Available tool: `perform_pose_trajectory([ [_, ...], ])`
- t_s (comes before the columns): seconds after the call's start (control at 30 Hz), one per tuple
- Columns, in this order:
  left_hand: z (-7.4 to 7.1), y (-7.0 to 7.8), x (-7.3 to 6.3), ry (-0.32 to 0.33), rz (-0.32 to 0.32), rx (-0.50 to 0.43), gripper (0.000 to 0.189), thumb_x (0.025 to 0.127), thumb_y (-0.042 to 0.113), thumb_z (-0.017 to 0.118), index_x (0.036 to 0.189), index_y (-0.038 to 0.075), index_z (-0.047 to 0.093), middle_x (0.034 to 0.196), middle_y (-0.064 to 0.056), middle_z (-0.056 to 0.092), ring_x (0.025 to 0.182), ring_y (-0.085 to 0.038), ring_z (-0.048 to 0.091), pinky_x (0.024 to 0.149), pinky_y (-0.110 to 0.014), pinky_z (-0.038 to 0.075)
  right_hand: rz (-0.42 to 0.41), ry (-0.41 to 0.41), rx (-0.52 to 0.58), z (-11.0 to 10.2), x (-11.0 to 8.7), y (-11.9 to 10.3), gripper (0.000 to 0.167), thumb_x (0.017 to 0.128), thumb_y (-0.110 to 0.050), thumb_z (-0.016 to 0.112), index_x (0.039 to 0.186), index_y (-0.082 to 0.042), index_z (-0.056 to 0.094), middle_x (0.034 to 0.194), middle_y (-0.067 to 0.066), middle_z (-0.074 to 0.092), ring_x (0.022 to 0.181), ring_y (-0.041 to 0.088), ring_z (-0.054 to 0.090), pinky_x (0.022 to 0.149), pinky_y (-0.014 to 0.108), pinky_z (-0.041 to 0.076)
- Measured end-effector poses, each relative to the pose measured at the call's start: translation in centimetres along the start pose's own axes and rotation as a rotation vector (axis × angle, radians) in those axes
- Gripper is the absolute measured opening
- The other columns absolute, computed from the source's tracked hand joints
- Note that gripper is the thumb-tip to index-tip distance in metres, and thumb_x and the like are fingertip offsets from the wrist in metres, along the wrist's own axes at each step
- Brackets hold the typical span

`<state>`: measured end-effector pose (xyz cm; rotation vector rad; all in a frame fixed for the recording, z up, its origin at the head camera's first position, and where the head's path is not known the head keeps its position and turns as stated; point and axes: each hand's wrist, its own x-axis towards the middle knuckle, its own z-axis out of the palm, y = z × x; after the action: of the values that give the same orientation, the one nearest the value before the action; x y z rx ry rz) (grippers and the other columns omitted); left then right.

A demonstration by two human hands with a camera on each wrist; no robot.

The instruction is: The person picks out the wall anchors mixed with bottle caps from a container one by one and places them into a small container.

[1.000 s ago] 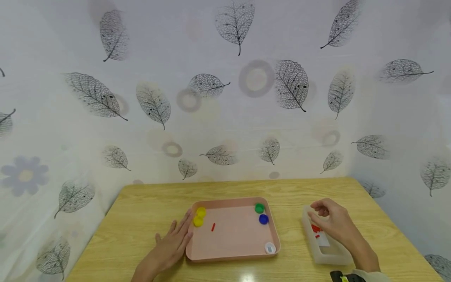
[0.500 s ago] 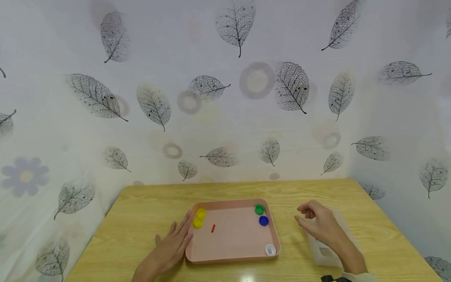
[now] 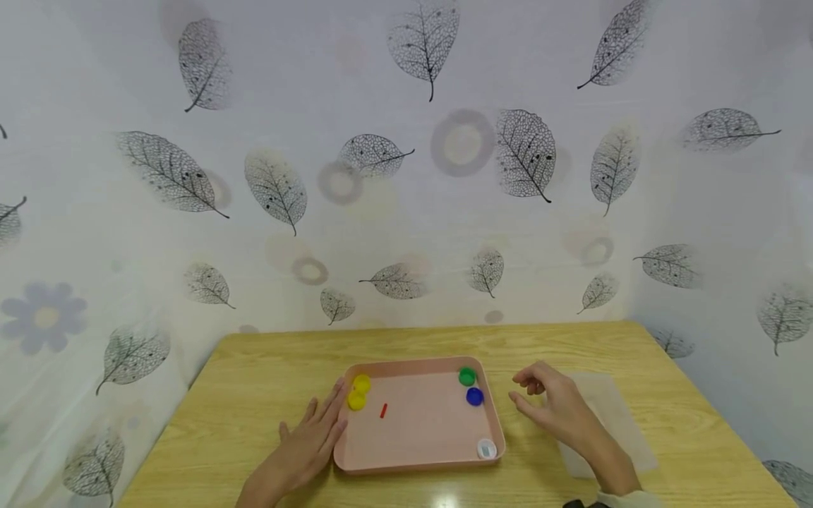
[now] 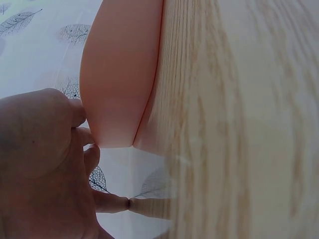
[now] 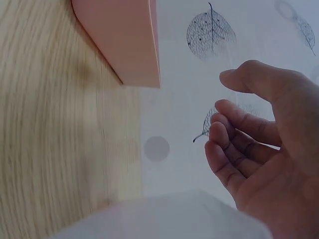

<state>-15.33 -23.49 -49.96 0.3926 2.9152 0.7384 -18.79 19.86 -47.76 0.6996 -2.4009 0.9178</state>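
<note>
My left hand (image 3: 301,443) lies at the left side of a pink tray (image 3: 419,466), its extended fingertips touching the tray's outer wall. A short red stick (image 3: 384,410) lies inside the tray, right of two yellow caps (image 3: 357,400). Between the tray and a pale translucent box (image 3: 619,423), my right hand (image 3: 559,409) hovers with loosely bent fingers. In the right wrist view, a gap separates thumb and forefinger on that hand (image 5: 269,129), and nothing shows between them. What the box holds cannot be made out now.
Along the tray's right side sit a green cap (image 3: 466,376), a blue cap (image 3: 474,396) and a white round piece (image 3: 486,449). Everything stands on a wood-grain table (image 3: 273,360). A leaf-patterned curtain (image 3: 406,212) rises behind it.
My right hand has moved left from over the box toward the tray. Red pieces seen earlier in the box no longer show. My left hand and the tray keep their places.
</note>
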Motion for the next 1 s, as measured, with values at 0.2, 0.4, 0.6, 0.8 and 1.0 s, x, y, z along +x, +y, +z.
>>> perform_pose_trajectory([
  [0.2, 0.0, 0.0, 0.0, -0.005, -0.012, 0.004, 0.060, 0.113, 0.047, 0.030, 0.166, 0.029, 0.011, 0.172, 0.009, 0.008, 0.149, -0.052, 0.021, 0.093, -0.093, 0.002, -0.093, -0.021, 0.048, 1.2, 0.2, -1.0, 0.031, 0.075, 0.004, 0.086, 0.096, -0.009, 0.066, 0.091, -0.006, 0.062, 0.075, 0.009, 0.058, 0.065, 0.028, 0.055],
  [0.4, 0.0, 0.0, 0.1, 0.002, -0.005, 0.011, 0.059, 0.113, 0.046, 0.031, 0.166, 0.028, 0.013, 0.172, 0.008, 0.010, 0.149, -0.052, 0.022, 0.093, -0.093, 0.004, -0.126, -0.055, 0.100, 2.6, 0.3, -2.0, 0.028, 0.078, 0.004, 0.084, 0.095, -0.006, 0.065, 0.091, 0.000, 0.064, 0.075, 0.014, 0.061, 0.066, 0.026, 0.057],
  [0.6, 0.0, -0.1, 0.1, -0.006, -0.004, 0.005, 0.060, 0.113, 0.046, 0.031, 0.166, 0.029, 0.012, 0.172, 0.008, 0.009, 0.150, -0.052, 0.020, 0.092, -0.093, 0.003, -0.124, -0.120, 0.172, 3.8, 0.3, -2.8, 0.024, 0.083, 0.002, 0.080, 0.098, -0.007, 0.064, 0.094, 0.004, 0.064, 0.080, 0.018, 0.066, 0.071, 0.027, 0.059],
  [0.8, 0.0, -0.2, 0.0, 0.000, -0.002, 0.010, 0.060, 0.113, 0.045, 0.030, 0.167, 0.028, 0.011, 0.172, 0.008, 0.009, 0.150, -0.053, 0.020, 0.092, -0.093, 0.003, -0.195, -0.123, 0.194, 4.9, 0.5, -3.4, 0.026, 0.080, 0.005, 0.082, 0.098, -0.004, 0.065, 0.094, 0.006, 0.064, 0.079, 0.018, 0.064, 0.068, 0.027, 0.059],
  [1.0, 0.1, -0.1, 0.1, -0.002, -0.008, 0.007, 0.060, 0.113, 0.047, 0.030, 0.167, 0.029, 0.011, 0.172, 0.008, 0.009, 0.150, -0.051, 0.020, 0.093, -0.093, 0.003, -0.207, -0.161, 0.208, 5.7, 0.4, -4.0, 0.025, 0.082, 0.004, 0.081, 0.100, -0.003, 0.064, 0.096, 0.007, 0.064, 0.079, 0.021, 0.064, 0.070, 0.026, 0.058],
])
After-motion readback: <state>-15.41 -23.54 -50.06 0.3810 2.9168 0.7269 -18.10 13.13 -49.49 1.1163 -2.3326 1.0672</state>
